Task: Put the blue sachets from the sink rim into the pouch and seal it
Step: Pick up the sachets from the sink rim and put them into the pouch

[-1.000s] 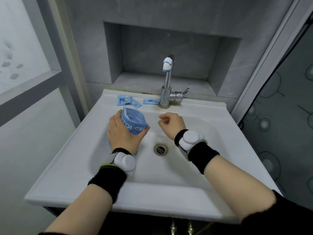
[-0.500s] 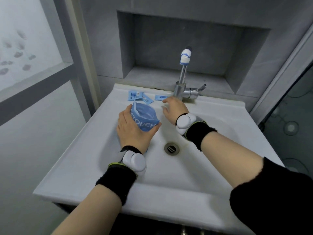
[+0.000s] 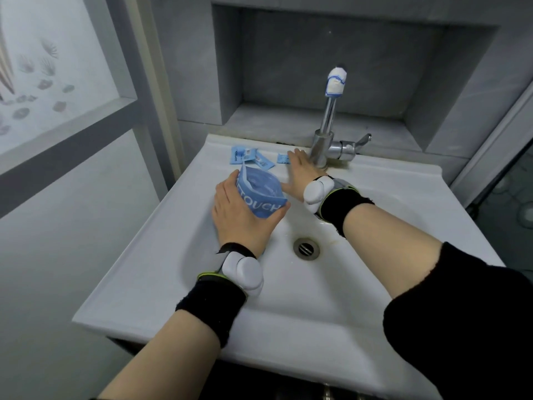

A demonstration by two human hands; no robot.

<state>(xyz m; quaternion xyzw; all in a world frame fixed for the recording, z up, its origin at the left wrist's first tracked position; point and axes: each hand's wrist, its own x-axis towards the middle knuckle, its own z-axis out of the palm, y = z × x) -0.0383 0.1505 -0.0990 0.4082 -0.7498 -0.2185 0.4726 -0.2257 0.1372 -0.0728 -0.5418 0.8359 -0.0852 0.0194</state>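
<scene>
Blue pouch (image 3: 261,194) is gripped open-mouthed by left hand (image 3: 240,217); right hand (image 3: 300,174), fingers spread flat, is laid on rim sachet (image 3: 283,159).

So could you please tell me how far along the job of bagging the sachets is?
Early. Done: the pouch is open and held upright in the left hand over the basin. In hand: the right hand lies flat on the sink rim, fingers at the lone sachet by the tap. Left: that one, the sachets overlapping further left, then sealing.
</scene>
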